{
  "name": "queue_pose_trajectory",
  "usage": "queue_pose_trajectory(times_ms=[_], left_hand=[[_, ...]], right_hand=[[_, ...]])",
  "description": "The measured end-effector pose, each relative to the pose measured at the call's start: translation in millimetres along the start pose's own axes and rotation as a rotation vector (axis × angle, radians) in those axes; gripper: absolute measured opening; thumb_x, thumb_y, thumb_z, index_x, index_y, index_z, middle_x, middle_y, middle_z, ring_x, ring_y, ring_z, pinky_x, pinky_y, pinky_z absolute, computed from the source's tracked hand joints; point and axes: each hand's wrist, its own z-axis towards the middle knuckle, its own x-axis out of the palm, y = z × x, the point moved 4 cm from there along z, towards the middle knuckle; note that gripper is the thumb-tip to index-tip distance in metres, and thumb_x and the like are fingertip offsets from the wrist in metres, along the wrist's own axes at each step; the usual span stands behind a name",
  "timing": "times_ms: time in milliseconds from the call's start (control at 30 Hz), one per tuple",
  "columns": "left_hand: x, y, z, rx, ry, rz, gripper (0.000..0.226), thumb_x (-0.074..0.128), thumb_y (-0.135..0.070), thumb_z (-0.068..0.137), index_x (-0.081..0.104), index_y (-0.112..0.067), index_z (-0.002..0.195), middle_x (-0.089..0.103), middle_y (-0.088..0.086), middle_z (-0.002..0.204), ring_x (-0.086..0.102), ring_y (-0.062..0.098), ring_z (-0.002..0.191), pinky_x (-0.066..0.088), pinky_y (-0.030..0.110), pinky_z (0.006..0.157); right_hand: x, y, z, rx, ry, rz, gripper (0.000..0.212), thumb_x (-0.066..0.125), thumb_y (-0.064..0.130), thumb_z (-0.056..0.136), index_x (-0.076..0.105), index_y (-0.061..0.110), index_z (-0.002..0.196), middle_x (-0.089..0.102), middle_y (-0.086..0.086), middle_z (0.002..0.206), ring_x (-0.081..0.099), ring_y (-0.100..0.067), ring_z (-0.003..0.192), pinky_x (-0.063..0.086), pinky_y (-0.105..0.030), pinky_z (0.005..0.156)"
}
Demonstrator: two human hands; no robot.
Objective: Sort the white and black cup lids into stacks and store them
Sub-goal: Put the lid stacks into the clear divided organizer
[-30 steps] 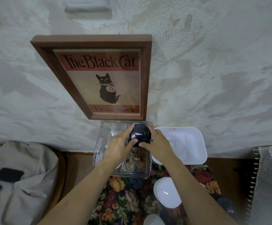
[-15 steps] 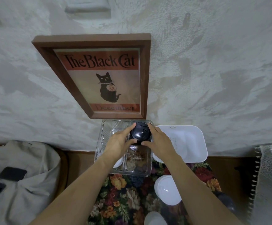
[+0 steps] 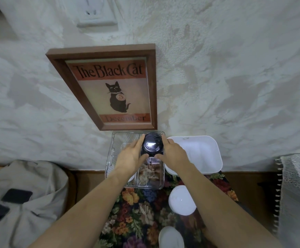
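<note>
Holding the black lid stack at the frame centre, you curl the fingers of your left hand and right hand around its sides, over the clear organizer.

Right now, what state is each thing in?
black lid stack: upright, held from both sides, at the clear organizer's far end.
left grip: holds the stack's left side.
right grip: holds its right side.
clear organizer: open-topped, partly filled.
white bin: open.
white lid stack: standing on the floral cloth, untouched.
</note>
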Motion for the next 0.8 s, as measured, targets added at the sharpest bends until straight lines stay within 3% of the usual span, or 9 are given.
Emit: queue_pose_trajectory(times_ms=[100, 167, 300, 500, 667, 800], left_hand=[[0.2, -8.9, -23.6, 0.022, -0.077, 0.081, 0.075, 0.052, -0.047, 0.105, 0.015, -0.023, 0.166, 0.039, 0.001, 0.163, 0.038, 0.031, 0.148, 0.045, 0.044, 0.112], [2.1, -18.0, -39.3, 0.080, -0.137, 0.128, 0.071, 0.056, -0.044, 0.104, 0.028, -0.016, 0.163, 0.046, 0.006, 0.159, 0.044, 0.033, 0.143, 0.042, 0.045, 0.115], [13.7, -39.7, -63.6, 0.154, -0.192, 0.164, 0.069, 0.058, -0.047, 0.099, 0.042, -0.012, 0.156, 0.056, 0.009, 0.149, 0.052, 0.034, 0.135, 0.049, 0.049, 0.108], [34.6, -94.7, -84.6, 0.215, -0.139, 0.234, 0.079, 0.027, -0.063, 0.102, 0.030, -0.012, 0.162, 0.041, 0.012, 0.162, 0.035, 0.033, 0.151, 0.032, 0.048, 0.124], [54.4, -160.9, -106.6, 0.278, -0.165, 0.243, 0.078, 0.040, -0.060, 0.100, 0.037, -0.009, 0.159, 0.045, 0.016, 0.159, 0.038, 0.038, 0.150, 0.036, 0.051, 0.121], [82.3, -211.0, -120.2, 0.297, -0.115, 0.303, 0.078, 0.027, -0.061, 0.104, 0.024, -0.011, 0.163, 0.034, 0.013, 0.166, 0.023, 0.034, 0.157, 0.021, 0.046, 0.127]], right_hand=[[1.4, -5.7, -19.4, -0.034, 0.017, -0.047, 0.090, 0.059, 0.054, 0.099, 0.007, 0.022, 0.165, 0.040, -0.011, 0.157, 0.049, -0.033, 0.132, 0.051, -0.044, 0.099], [2.2, -10.7, -37.7, -0.047, 0.002, -0.045, 0.086, 0.054, 0.058, 0.100, 0.007, 0.025, 0.165, 0.033, -0.008, 0.163, 0.045, -0.031, 0.137, 0.049, -0.043, 0.102], [2.1, -27.9, -76.6, -0.084, -0.035, -0.072, 0.083, 0.043, 0.065, 0.101, 0.008, 0.026, 0.165, 0.028, -0.004, 0.166, 0.042, -0.030, 0.139, 0.048, -0.041, 0.103], [-22.7, -79.7, -137.0, -0.082, -0.129, -0.101, 0.080, 0.045, 0.063, 0.102, 0.015, 0.024, 0.165, 0.032, -0.009, 0.166, 0.037, -0.034, 0.146, 0.045, -0.047, 0.110], [-46.2, -134.4, -185.1, -0.049, -0.206, -0.102, 0.078, 0.041, 0.063, 0.102, 0.018, 0.022, 0.164, 0.032, -0.006, 0.165, 0.030, -0.027, 0.150, 0.039, -0.043, 0.116], [-51.3, -174.0, -220.0, -0.023, -0.211, -0.121, 0.077, 0.038, 0.064, 0.103, 0.020, 0.022, 0.164, 0.033, -0.005, 0.164, 0.030, -0.025, 0.150, 0.033, -0.040, 0.119]])
